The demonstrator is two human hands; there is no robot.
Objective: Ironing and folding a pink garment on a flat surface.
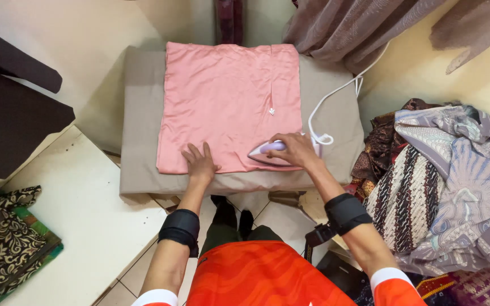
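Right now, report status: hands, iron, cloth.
Right hand gripping the iron on the pink cloth. Left hand flat on the cloth's near edge. White cord trails off right, clear of the cloth.

Pink cloth (228, 102) lies spread flat on a beige padded surface (137, 170). Left hand (199, 163) rests palm down on the cloth's near edge, fingers (191, 152) spread. Right hand (296, 150) is closed around the handle of a light purple iron (267, 153), which sits on the cloth's near right corner. White cord (335, 93) runs from the iron toward the curtain (347, 28). Pile of patterned fabrics (443, 181) lies to the right.
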